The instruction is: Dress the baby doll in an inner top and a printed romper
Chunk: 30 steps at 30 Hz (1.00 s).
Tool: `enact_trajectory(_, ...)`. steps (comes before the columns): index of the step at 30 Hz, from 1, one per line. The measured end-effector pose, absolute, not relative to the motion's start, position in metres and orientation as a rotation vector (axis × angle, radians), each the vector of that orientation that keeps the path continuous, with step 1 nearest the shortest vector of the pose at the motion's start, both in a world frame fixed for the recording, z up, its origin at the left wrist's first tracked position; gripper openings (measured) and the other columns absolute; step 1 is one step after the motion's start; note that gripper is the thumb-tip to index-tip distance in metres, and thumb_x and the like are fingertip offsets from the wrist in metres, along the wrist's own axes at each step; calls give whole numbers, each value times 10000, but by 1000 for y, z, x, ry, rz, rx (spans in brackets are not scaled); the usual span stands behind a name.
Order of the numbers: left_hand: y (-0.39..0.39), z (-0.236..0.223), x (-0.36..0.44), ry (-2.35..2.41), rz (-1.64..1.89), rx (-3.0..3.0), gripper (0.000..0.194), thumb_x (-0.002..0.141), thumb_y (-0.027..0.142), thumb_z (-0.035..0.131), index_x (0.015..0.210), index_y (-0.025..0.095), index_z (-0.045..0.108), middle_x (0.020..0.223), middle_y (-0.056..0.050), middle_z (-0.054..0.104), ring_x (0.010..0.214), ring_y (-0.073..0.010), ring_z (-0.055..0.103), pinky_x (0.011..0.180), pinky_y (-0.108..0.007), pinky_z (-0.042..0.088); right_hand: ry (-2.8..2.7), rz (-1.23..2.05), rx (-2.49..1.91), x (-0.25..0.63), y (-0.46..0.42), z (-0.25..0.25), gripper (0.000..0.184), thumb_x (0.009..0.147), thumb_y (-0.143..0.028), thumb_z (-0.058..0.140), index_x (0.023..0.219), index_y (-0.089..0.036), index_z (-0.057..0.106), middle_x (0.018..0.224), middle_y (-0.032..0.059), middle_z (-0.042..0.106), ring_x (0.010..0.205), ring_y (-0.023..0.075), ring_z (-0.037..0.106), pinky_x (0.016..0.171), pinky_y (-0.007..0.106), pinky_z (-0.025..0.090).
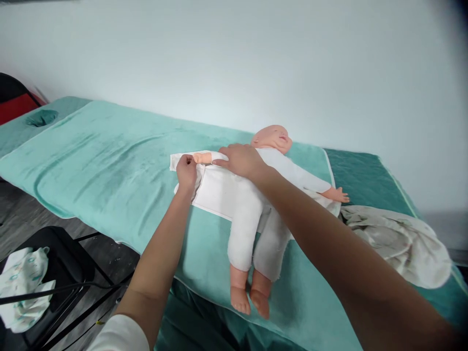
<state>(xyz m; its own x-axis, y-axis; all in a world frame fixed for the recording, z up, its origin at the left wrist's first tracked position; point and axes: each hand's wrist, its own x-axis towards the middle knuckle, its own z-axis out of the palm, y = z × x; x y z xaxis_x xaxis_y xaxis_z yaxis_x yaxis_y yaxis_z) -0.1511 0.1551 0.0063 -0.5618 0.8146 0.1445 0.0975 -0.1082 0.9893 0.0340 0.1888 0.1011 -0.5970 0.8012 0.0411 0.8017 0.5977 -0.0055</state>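
A baby doll [244, 229] with a white cloth body lies on its back, its bare feet toward me and its head by the wall. Under it is spread a white garment [215, 192], one sleeve-like end reaching left past the doll's hand. My left hand [186, 170] is closed in a pinch on the garment's cloth, right beside the doll's small hand [202, 158]. Across the doll's chest, my right hand [239, 158] grips its outstretched arm with thumb and fingers. The doll's other arm [334, 194] points to the right.
A mint-green towel [109, 151] covers the padded bed, which has a face hole [42, 117] at the far left. Crumpled pale cloth [398, 243] lies at the right. A black chair [69, 263] at lower left holds a printed diaper [27, 282]. A wall runs behind.
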Motion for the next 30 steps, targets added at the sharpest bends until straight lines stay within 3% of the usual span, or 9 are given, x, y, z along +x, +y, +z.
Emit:
enact_trajectory(7, 155, 9, -149, 1590, 1846, 889, 152, 899, 245, 609, 777, 191, 537, 747, 35, 551, 696, -97, 514, 705, -229, 425, -2820, -103, -1424, 31, 189, 97, 515, 1016, -596, 391, 1150, -214, 710, 1099, 155, 733, 997, 336, 666, 845, 436, 431)
enact_trajectory(11, 145, 14, -139, 1685, 1806, 1103, 153, 927, 263, 593, 796, 205, 538, 726, 35, 542, 710, -114, 519, 723, -241, 416, -2832, -166, -1450, 27, 187, 95, 489, 1017, -565, 406, 1127, -202, 714, 1063, 160, 735, 1007, 348, 657, 858, 450, 425)
enact_trajectory(19, 134, 20, -124, 1661, 1388, 1647, 167, 955, 340, 584, 846, 227, 640, 752, -2, 641, 731, -168, 565, 706, -280, 397, -2742, -208, -1529, 11, 186, 85, 432, 1020, -442, 414, 1193, -135, 665, 1121, 220, 715, 1051, 380, 653, 887, 480, 417)
enact_trajectory(23, 138, 18, -128, 1795, 1512, 1622, 245, 1017, 324, 458, 923, 213, 655, 936, -64, 686, 908, -210, 612, 847, -324, 451, -2678, -148, -1550, 9, 186, 87, 446, 1023, -462, 410, 1232, -138, 633, 1174, 225, 698, 1086, 372, 634, 911, 475, 427)
enact_trajectory(26, 140, 14, -131, 2078, 1503, 1576, 151, 964, 217, 518, 1029, 191, 651, 1107, -129, 660, 1081, -268, 586, 980, -394, 441, -2589, -19, -1524, 24, 184, 95, 402, 1018, -423, 416, 1236, -167, 635, 1213, 193, 698, 1109, 361, 622, 922, 466, 451)
enact_trajectory(30, 139, 12, -129, 2288, 1294, 1638, 113, 926, 255, 611, 1014, 189, 638, 1155, -158, 632, 1143, -334, 544, 1004, -461, 426, -2232, 129, -1472, 74, 168, 100, 368, 983, -368, 443, 1254, -197, 624, 1326, 158, 663, 1236, 339, 586, 993, 464, 471)
